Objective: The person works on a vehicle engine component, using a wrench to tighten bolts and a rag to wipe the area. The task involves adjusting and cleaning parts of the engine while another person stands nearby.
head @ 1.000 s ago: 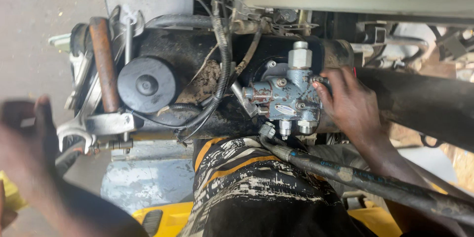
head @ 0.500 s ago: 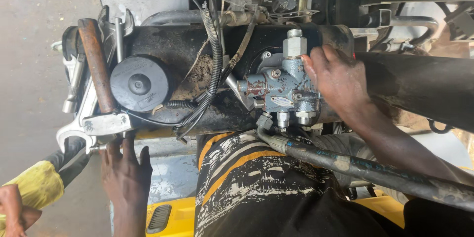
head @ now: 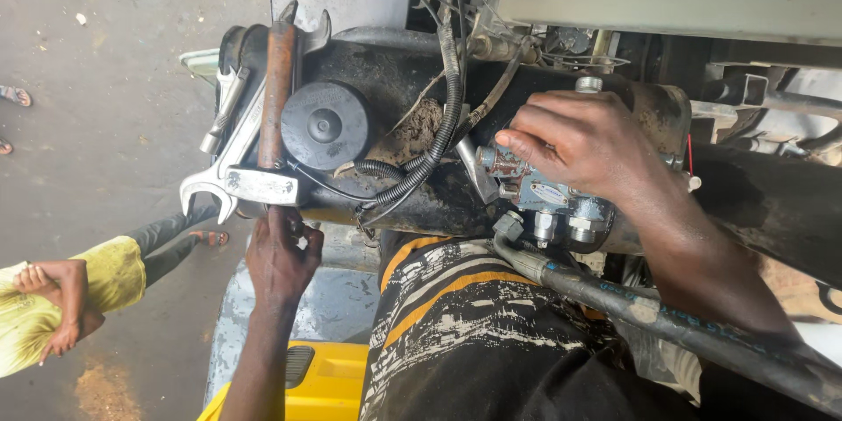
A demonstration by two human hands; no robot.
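The right hand [head: 583, 145] lies over the grey metal valve block [head: 548, 202], fingers curled around its top and pressing its near corner, so it grips the block against the black tank [head: 395, 88] behind it. Below that hand a thick black hose [head: 667, 320] runs off from the block's fittings. The left hand [head: 281, 259] reaches up with fingertips touching the head of a large open-ended spanner [head: 230, 177]; whether it actually grasps it is hard to tell, as the fingers look loosely bent. Just above lie a rusty bar [head: 276, 79] and a round black cap [head: 324, 125]. Farther left of that hand, another person in a yellow top [head: 53, 303] stands on the ground.
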